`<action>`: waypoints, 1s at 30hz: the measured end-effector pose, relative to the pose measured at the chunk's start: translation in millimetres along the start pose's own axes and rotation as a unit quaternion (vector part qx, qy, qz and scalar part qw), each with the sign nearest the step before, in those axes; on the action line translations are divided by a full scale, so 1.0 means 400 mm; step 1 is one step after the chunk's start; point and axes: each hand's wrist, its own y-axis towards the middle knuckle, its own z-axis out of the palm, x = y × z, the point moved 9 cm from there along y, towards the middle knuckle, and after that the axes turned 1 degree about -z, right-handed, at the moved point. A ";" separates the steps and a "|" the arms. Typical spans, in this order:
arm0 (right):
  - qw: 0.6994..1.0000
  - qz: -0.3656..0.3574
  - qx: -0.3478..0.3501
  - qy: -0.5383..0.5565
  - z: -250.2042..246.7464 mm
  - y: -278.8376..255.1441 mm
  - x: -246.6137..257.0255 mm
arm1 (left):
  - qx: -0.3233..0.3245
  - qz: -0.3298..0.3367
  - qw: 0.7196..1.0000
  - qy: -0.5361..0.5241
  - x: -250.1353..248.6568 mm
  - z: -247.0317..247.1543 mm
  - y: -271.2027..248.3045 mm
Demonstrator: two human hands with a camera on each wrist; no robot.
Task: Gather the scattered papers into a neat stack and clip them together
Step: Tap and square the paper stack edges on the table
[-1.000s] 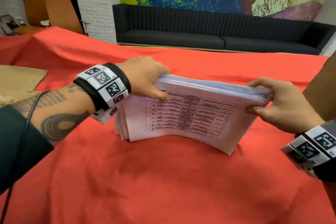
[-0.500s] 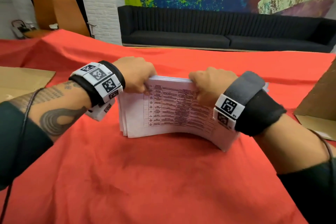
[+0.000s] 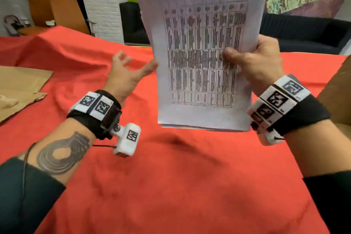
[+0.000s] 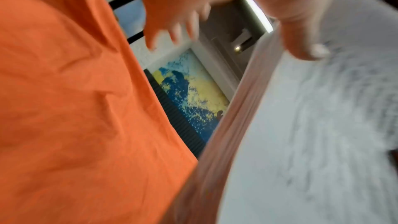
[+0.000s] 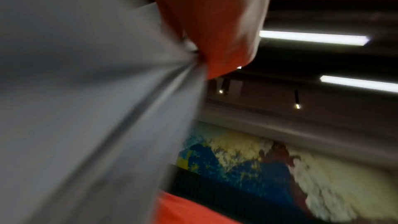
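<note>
1. Right hand [image 3: 260, 62] grips the paper stack [image 3: 201, 59] at its right edge, thumb across the printed table
2. Left hand [image 3: 125, 74] is spread with straight fingers, its thumb at the stack's left edge, seemingly just touching
3. Stack is upright, lifted clear over the middle of the red-covered desk [image 3: 171, 186]; bottom edges nearly flush
4. Brown cardboard [image 3: 20, 85] lies at the desk's left edge
</note>
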 end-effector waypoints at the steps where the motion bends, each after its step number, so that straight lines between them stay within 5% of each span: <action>1: 0.997 0.017 0.005 0.081 0.009 -0.005 -0.011 | 0.082 -0.012 0.995 -0.056 -0.014 0.056 -0.001; 4: 0.981 0.057 0.001 0.186 0.037 -0.041 -0.027 | 0.151 0.052 0.983 -0.093 -0.126 0.129 0.002; 7: 0.987 0.030 -0.055 0.148 0.025 -0.050 -0.044 | 0.055 0.111 0.989 -0.076 -0.179 0.119 0.000; 10: 0.996 -0.003 -0.081 0.036 0.042 -0.063 -0.044 | -0.062 0.138 0.985 0.079 -0.181 0.136 -0.051; 12: 0.995 -0.024 -0.092 0.005 0.055 -0.071 -0.052 | -0.057 0.132 0.986 0.080 -0.167 0.157 -0.064; 14: 0.995 -0.034 -0.098 0.009 0.056 -0.080 -0.062 | -0.034 0.107 0.993 0.043 -0.149 0.143 -0.043; 18: 0.987 0.016 -0.097 0.125 0.021 -0.084 -0.126 | 0.149 0.045 0.983 -0.102 -0.096 0.143 0.000; 21: 0.964 0.066 -0.131 0.223 -0.010 -0.088 -0.163 | 0.260 -0.027 0.963 -0.062 0.001 0.141 -0.028; 25: 0.927 0.076 -0.190 0.315 -0.061 -0.075 -0.168 | 0.244 -0.148 0.938 -0.198 0.139 0.114 -0.080; 30: 0.897 0.076 -0.229 0.370 -0.026 -0.080 -0.156 | 0.246 -0.189 0.865 -0.394 0.096 0.217 -0.166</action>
